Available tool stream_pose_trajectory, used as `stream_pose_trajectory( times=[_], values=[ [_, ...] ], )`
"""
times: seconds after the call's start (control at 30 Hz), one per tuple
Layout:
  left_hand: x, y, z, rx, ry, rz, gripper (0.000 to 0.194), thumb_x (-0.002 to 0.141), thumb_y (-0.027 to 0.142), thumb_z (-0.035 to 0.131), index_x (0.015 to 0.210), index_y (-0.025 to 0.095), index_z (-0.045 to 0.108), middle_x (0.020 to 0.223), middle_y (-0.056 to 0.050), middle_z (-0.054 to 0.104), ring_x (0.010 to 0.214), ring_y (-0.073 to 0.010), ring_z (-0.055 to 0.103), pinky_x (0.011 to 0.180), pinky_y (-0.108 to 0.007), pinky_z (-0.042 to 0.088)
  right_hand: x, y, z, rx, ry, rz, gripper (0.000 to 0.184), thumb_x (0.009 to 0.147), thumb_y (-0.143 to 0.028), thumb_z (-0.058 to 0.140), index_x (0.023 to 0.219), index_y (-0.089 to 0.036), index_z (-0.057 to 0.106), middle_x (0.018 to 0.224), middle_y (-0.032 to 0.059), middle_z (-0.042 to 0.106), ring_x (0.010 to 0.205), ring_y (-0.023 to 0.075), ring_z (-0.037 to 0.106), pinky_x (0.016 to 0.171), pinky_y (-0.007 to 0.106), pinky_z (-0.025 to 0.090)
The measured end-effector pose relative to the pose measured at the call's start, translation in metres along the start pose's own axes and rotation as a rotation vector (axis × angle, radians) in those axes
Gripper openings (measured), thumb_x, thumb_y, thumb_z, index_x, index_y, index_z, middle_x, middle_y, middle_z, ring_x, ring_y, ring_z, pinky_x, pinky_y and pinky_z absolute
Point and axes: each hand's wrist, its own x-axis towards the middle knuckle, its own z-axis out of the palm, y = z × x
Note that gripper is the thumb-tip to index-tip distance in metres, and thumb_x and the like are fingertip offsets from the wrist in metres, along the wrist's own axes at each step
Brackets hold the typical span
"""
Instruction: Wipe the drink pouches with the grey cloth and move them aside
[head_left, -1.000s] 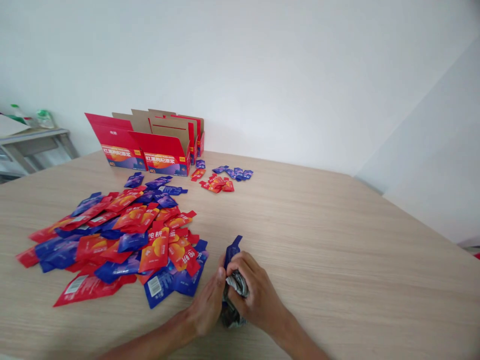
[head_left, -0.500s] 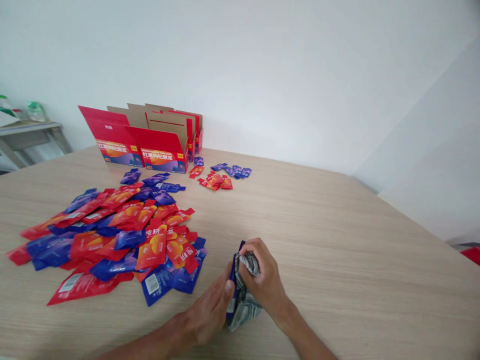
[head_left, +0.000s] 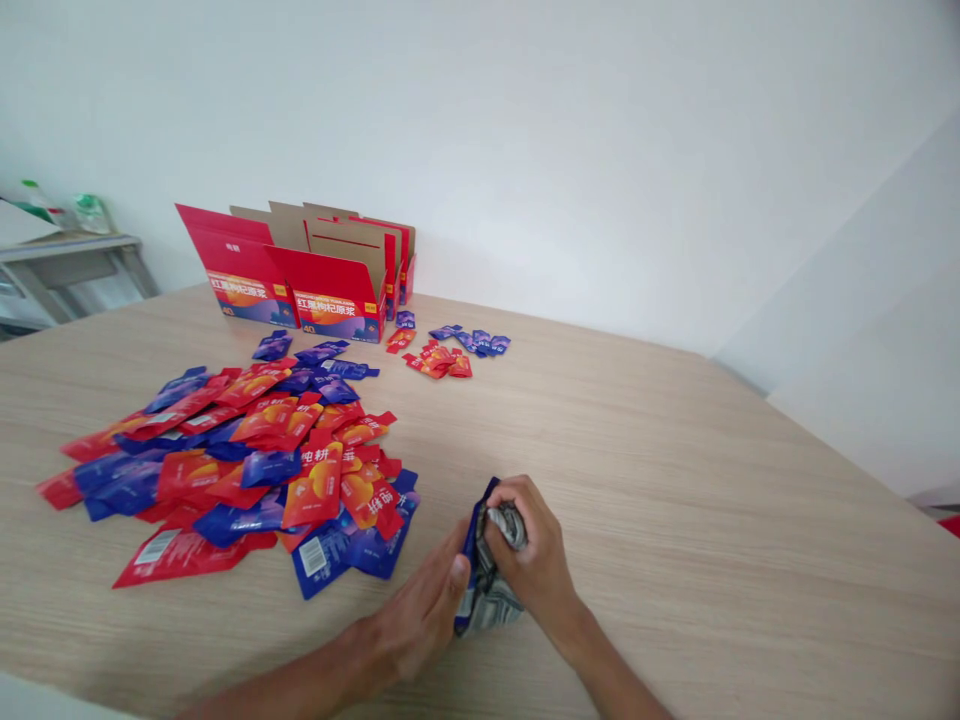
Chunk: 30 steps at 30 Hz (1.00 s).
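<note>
My left hand (head_left: 427,610) supports a dark blue pouch (head_left: 470,545), its fingers along the pouch's outer side and its thumb at the near edge. The pouch stands on edge and shows mostly as a narrow strip. In my right hand (head_left: 536,550) is a bunched grey striped cloth (head_left: 495,605), pressed against the pouch's other face. Part of the cloth hangs down below that hand. To the left lies a heap of red pouches (head_left: 315,485) and blue pouches (head_left: 322,555), loosely overlapping.
Several open red and blue cartons (head_left: 337,310) stand at the back left, flaps raised. Beside them are small groups of red pouches (head_left: 439,360) and blue pouches (head_left: 491,344). The wooden table (head_left: 675,500) meets a white wall. A side table (head_left: 67,245) stands far left.
The view has shifted slightly, so the heap and cartons sit a little further right. Both hands keep their hold on the pouch and cloth, with hardly any visible movement.
</note>
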Motion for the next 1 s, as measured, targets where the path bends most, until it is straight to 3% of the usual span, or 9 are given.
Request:
stream_pose_trajectory(
  times=[0.1,0.17,0.4,0.53,0.63,0.83,0.93,1.0],
  values=[
    [-0.005,0.001,0.005,0.041,-0.075,-0.019,0.069,0.101,0.057,0.034,0.159,0.019,0.039,0.162,-0.011,0.041,0.156,-0.0269,0.026,0.130,-0.044,0.016,0.005,0.006,-0.008,-0.018,0.058,0.023,0.010,0.088,-0.014,0.055,0.093,-0.023,0.056,0.089,0.0013,0.058,0.083,0.0178,0.057,0.075,0.028,0.046],
    [-0.006,0.001,0.007,0.034,-0.060,-0.045,0.070,0.101,0.057,0.035,0.158,0.017,0.041,0.163,-0.012,0.041,0.155,-0.0278,0.027,0.130,-0.045,0.017,0.004,0.006,-0.006,-0.011,0.041,0.019,0.011,0.088,-0.013,0.055,0.094,-0.023,0.057,0.090,0.0013,0.058,0.084,0.0177,0.057,0.076,0.028,0.046],
    [0.005,-0.005,0.004,-0.065,0.218,-0.081,0.081,0.097,0.069,0.029,0.146,0.010,0.056,0.148,-0.019,0.057,0.151,-0.0332,0.035,0.128,-0.050,0.021,-0.012,-0.007,0.017,0.083,-0.135,-0.026,0.017,0.084,-0.009,0.056,0.093,-0.024,0.054,0.091,0.0011,0.058,0.087,0.0181,0.057,0.076,0.028,0.047],
    [0.009,-0.003,-0.001,-0.069,0.264,-0.038,0.083,0.096,0.072,0.028,0.146,0.013,0.057,0.150,-0.017,0.056,0.150,-0.0329,0.036,0.127,-0.048,0.023,-0.017,-0.010,0.023,0.091,-0.181,-0.059,0.020,0.082,-0.008,0.055,0.094,-0.024,0.053,0.093,0.0020,0.059,0.089,0.0189,0.057,0.077,0.029,0.047],
    [0.008,0.000,-0.002,-0.026,0.188,-0.025,0.082,0.097,0.070,0.024,0.152,0.014,0.050,0.155,-0.015,0.051,0.151,-0.0317,0.036,0.128,-0.048,0.022,-0.013,-0.008,0.018,0.058,-0.155,-0.058,0.017,0.084,-0.010,0.056,0.093,-0.024,0.054,0.092,0.0023,0.058,0.089,0.0194,0.057,0.076,0.030,0.047],
    [0.000,0.006,0.001,0.115,-0.074,0.053,0.071,0.103,0.057,0.023,0.157,0.015,0.042,0.157,-0.015,0.048,0.154,-0.0290,0.031,0.129,-0.048,0.019,0.003,0.005,-0.003,-0.028,0.060,0.016,0.010,0.088,-0.015,0.055,0.093,-0.024,0.056,0.090,0.0015,0.058,0.084,0.0186,0.057,0.076,0.031,0.047],
    [-0.001,0.005,0.004,0.130,-0.080,0.007,0.074,0.101,0.061,0.024,0.156,0.013,0.044,0.160,-0.016,0.044,0.155,-0.0299,0.028,0.129,-0.049,0.017,0.005,0.007,-0.004,-0.033,0.067,0.022,0.012,0.087,-0.013,0.055,0.093,-0.023,0.057,0.090,0.0012,0.058,0.085,0.0182,0.058,0.077,0.030,0.048],
    [0.000,0.002,0.005,0.079,0.000,-0.014,0.075,0.101,0.062,0.025,0.152,0.012,0.049,0.156,-0.017,0.049,0.154,-0.0308,0.029,0.129,-0.050,0.015,0.002,0.005,0.000,-0.015,-0.010,-0.014,0.014,0.085,-0.012,0.056,0.092,-0.024,0.056,0.090,0.0011,0.059,0.085,0.0182,0.058,0.077,0.030,0.048]
  ],
)
